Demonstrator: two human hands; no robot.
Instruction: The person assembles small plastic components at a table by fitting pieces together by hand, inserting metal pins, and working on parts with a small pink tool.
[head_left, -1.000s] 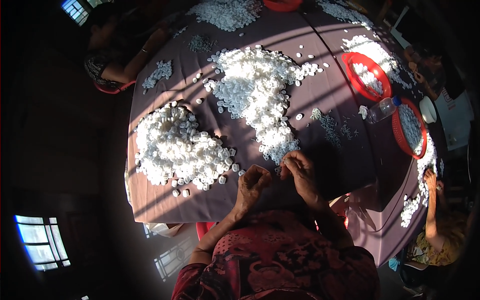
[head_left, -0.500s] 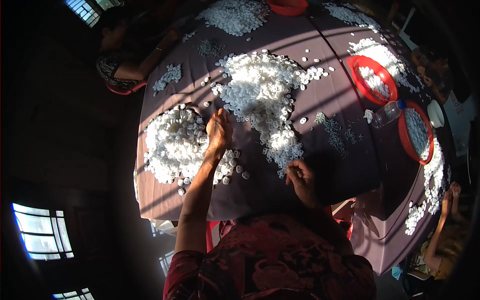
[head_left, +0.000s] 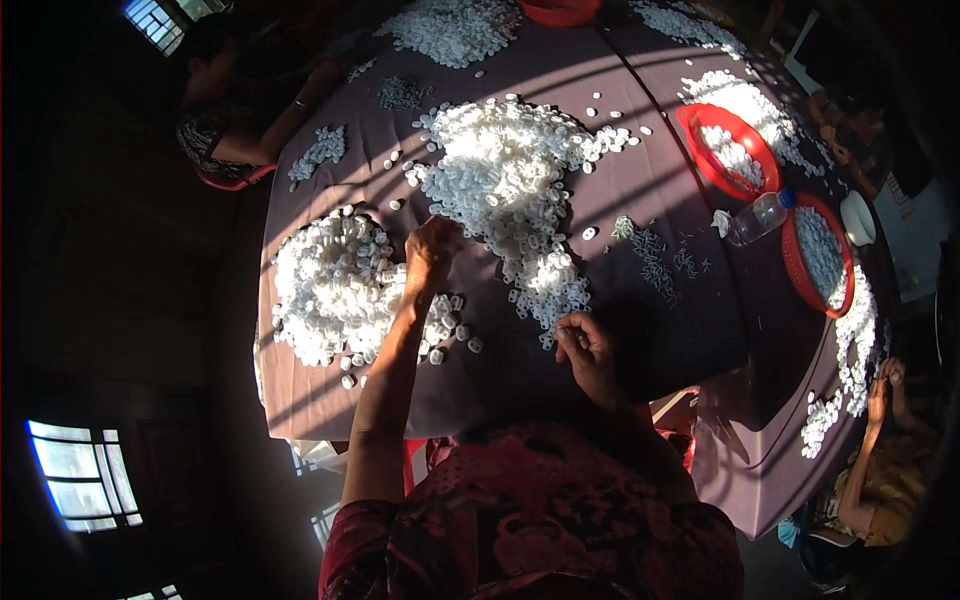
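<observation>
The left hand is reaching out, fingers curled, between the left pile and the centre pile; whether it is gripping a piece cannot be told. The right hand is resting loosely curled just below the centre pile, near the table edge, where bare cloth is leaving room.

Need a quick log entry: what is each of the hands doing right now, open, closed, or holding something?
Left hand: reached out, curled over the small white pieces; a hold cannot be told.
Right hand: near the table edge, fingers curled; contents cannot be told.
</observation>
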